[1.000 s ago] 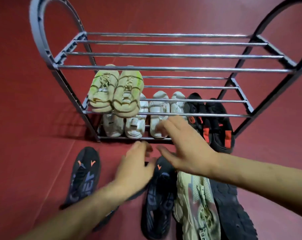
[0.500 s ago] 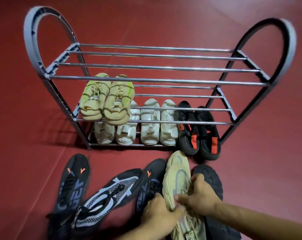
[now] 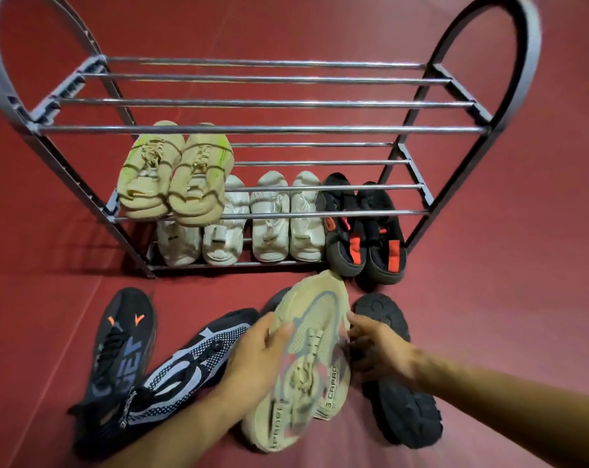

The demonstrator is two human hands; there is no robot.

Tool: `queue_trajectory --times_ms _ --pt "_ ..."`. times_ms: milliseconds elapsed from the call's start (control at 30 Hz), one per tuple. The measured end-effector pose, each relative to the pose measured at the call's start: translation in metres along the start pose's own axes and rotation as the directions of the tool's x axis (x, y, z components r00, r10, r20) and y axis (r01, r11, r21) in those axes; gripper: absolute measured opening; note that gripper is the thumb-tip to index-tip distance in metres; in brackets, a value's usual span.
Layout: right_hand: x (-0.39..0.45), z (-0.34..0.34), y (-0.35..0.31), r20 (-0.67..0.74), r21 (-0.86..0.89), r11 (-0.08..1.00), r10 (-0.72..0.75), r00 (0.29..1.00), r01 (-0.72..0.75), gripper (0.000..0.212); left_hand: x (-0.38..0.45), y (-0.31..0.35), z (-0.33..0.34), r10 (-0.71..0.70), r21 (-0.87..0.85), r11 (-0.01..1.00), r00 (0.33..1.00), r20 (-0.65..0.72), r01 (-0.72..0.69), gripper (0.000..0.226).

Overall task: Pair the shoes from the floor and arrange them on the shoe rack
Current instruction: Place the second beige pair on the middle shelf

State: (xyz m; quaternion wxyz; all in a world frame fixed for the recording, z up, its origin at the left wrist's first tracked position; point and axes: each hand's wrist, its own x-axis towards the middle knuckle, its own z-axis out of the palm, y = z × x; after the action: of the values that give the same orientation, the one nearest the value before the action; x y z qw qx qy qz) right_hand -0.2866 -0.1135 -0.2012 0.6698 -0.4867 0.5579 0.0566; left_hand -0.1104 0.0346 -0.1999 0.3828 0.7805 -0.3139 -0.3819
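Observation:
A beige sneaker [image 3: 315, 336] is lifted off the red floor, toe pointing at the shoe rack [image 3: 262, 130]. My left hand [image 3: 256, 359] grips its left side, thumb over the upper. My right hand [image 3: 377, 349] touches its right edge, fingers loosely curled; its grip is unclear. On the floor lie a black sneaker with orange marks [image 3: 121, 346], a black-and-white patterned sneaker [image 3: 185, 366] and a black shoe lying sole up [image 3: 398, 376]. The rack's middle shelf holds a yellow-beige pair [image 3: 175, 173]; the bottom shelf holds two white pairs [image 3: 252, 224] and a black-and-red pair [image 3: 364, 231].
The rack's top shelf of chrome bars [image 3: 262, 103] carries nothing, and the middle shelf's right part [image 3: 320, 187] is bare. Another dark shoe toe [image 3: 273, 298] shows behind the beige sneaker. Red floor [image 3: 506, 265] spreads on both sides of the rack.
Both hands drew back from the rack to the floor, took the beige sneaker and raised it. The patterned sneaker came into view on the left. The camera moved closer.

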Motion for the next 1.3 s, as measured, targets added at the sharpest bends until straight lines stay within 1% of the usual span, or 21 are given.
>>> queue_trajectory --times_ms 67,133,200,233,333,367,400,467,567,667,700,767,800,867,933,1000,1067,1133,1167,1233,1300 --pt "0.007 0.005 0.008 -0.095 0.072 0.997 -0.016 0.995 0.023 0.059 0.009 -0.002 -0.012 -0.047 -0.065 0.997 0.993 -0.106 0.040 0.021" --pt "0.009 0.011 0.012 -0.161 -0.123 0.991 -0.064 0.985 0.045 0.042 0.018 -0.011 -0.024 -0.111 -0.016 0.994 0.987 -0.112 0.110 0.038" --pt "0.011 0.020 0.019 -0.129 -0.334 0.943 -0.064 0.990 0.017 0.030 0.021 -0.026 -0.031 -0.182 0.123 0.975 0.983 -0.024 0.184 0.061" --pt "0.011 0.026 0.022 -0.106 -0.353 0.936 -0.034 0.994 -0.006 0.025 0.018 -0.032 -0.030 -0.208 0.173 0.964 0.978 0.003 0.204 0.061" --pt "0.015 0.036 0.033 -0.070 -0.239 0.970 0.022 0.997 -0.039 0.028 -0.009 -0.037 -0.018 -0.222 0.204 0.954 0.975 -0.020 0.221 0.058" --pt "0.019 0.036 0.038 -0.074 -0.195 0.980 0.018 0.997 -0.032 0.033 -0.015 -0.042 -0.014 -0.254 0.186 0.948 0.966 -0.046 0.258 0.064" --pt "0.019 0.036 0.044 -0.076 -0.162 0.986 0.014 0.997 -0.026 0.036 -0.022 -0.041 -0.009 -0.335 0.153 0.927 0.940 -0.069 0.342 0.078" --pt "0.013 0.035 0.047 -0.064 -0.122 0.992 -0.017 0.998 0.009 0.030 -0.028 -0.045 -0.004 -0.431 0.021 0.901 0.899 -0.081 0.434 0.095" --pt "-0.002 0.038 0.051 -0.075 -0.153 0.979 -0.148 0.986 0.135 0.020 -0.033 -0.034 -0.002 -0.401 -0.039 0.916 0.912 -0.082 0.399 0.070" --pt "-0.028 0.030 0.044 -0.213 -0.252 0.929 -0.327 0.921 0.272 0.050 -0.044 -0.009 -0.018 -0.294 -0.040 0.956 0.944 -0.148 0.291 0.044" --pt "-0.040 0.026 0.038 -0.218 -0.253 0.909 -0.388 0.895 0.332 0.053 -0.047 0.001 -0.025 -0.260 -0.053 0.965 0.951 -0.165 0.255 0.033" --pt "-0.067 0.016 0.019 -0.201 -0.296 0.841 -0.519 0.831 0.453 0.045 -0.057 0.023 -0.041 -0.180 -0.111 0.980 0.969 -0.168 0.163 0.010" --pt "-0.079 0.009 0.006 -0.202 -0.330 0.795 -0.585 0.785 0.508 0.040 -0.062 0.034 -0.049 -0.134 -0.149 0.982 0.980 -0.144 0.112 0.012" --pt "-0.095 -0.003 -0.025 -0.196 -0.362 0.715 -0.686 0.701 0.598 0.037 -0.066 0.056 -0.064 -0.018 -0.218 0.976 0.988 -0.155 -0.016 0.029" --pt "-0.094 -0.013 -0.059 -0.229 -0.387 0.654 -0.751 0.620 0.650 0.031 -0.057 0.073 -0.073 0.062 -0.298 0.946 0.973 -0.223 -0.129 0.020" --pt "-0.083 -0.016 -0.096 -0.315 -0.358 0.647 -0.762 0.565 0.673 0.023 -0.038 0.094 -0.078 0.084 -0.335 0.925 0.957 -0.278 -0.179 0.016" --pt "-0.065 -0.014 -0.136 -0.379 -0.357 0.642 -0.763 0.523 0.678 0.032 -0.013 0.114 -0.078 0.068 -0.360 0.913 0.942 -0.330 -0.192 0.020" --pt "-0.042 -0.010 -0.176 -0.402 -0.433 0.623 -0.780 0.479 0.651 0.038 0.024 0.126 -0.077 0.026 -0.411 0.894 0.937 -0.349 -0.178 0.025" --pt "-0.029 -0.008 -0.193 -0.399 -0.444 0.625 -0.780 0.483 0.642 0.039 0.044 0.131 -0.078 -0.004 -0.423 0.893 0.936 -0.352 -0.156 0.027" --pt "-0.001 -0.006 -0.222 -0.356 -0.458 0.669 -0.742 0.569 0.585 0.036 0.080 0.138 -0.083 -0.073 -0.395 0.915 0.934 -0.349 -0.076 0.040" --pt "0.017 -0.005 -0.237 -0.295 -0.616 0.660 -0.699 0.651 0.430 0.034 0.101 0.139 -0.081 -0.088 -0.278 0.961 0.932 -0.351 -0.014 0.060"
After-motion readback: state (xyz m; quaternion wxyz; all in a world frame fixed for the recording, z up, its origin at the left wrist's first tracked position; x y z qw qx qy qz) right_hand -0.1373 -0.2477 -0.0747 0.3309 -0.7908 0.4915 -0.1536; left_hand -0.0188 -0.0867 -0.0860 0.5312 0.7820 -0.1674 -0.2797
